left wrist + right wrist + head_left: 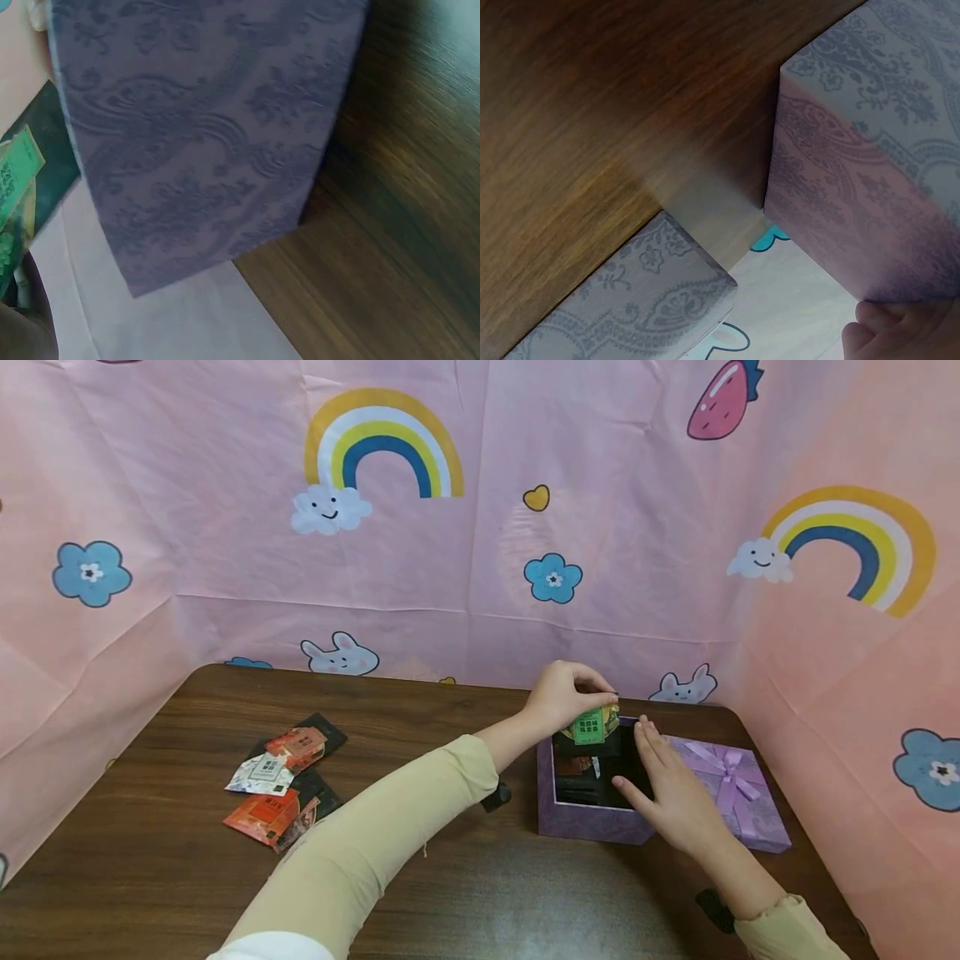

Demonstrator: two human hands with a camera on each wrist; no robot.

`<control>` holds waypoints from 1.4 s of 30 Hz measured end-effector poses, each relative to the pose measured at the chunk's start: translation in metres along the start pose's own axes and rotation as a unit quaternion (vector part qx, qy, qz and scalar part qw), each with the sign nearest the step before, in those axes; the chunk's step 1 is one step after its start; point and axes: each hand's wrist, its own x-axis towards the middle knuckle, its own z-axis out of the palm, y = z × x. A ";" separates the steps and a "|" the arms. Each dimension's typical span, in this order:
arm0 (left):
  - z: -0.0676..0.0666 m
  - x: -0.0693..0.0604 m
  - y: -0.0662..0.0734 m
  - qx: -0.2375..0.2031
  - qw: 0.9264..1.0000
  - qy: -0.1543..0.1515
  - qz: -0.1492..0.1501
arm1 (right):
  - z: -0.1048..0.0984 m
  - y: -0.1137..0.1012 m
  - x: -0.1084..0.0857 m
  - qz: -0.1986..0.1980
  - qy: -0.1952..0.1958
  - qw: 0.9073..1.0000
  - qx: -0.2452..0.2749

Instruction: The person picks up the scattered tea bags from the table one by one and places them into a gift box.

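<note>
In the head view my left hand (pixel 564 695) pinches the upper edge of a dark sachet (pixel 589 727) with a green label, held over the open purple box (pixel 596 824). The same sachet (pixel 19 176) shows at the left of the left wrist view, beside the patterned box wall (pixel 202 150). My right hand (pixel 681 800) rests on the box's right side with its fingers straight and thumb spread over the opening. Inside the box lie other dark packets (pixel 576 789), partly hidden. In the right wrist view, fingertips (pixel 896 330) touch the box (pixel 847 195).
A purple lid (pixel 761 818) with a ribbon bow (pixel 731 779) lies right of the box. Several sachets, among them a white one (pixel 262 772) and an orange one (pixel 262 817), lie on the left of the wooden table (pixel 450 893). A patterned cloth (pixel 480 552) hangs behind.
</note>
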 end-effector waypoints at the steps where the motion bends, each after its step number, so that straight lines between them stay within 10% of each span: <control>1: 0.001 0.001 0.001 0.004 1.000 -0.001 0.002 | 0.000 0.000 0.000 -0.001 0.001 1.000 0.000; 23: 0.018 -0.004 -0.027 0.101 0.987 -0.124 0.018 | 0.001 -0.001 -0.001 -0.003 0.002 1.000 0.009; 42: 0.017 -0.008 -0.025 0.147 0.979 -0.139 0.013 | 0.001 -0.001 -0.001 -0.003 0.001 1.000 0.009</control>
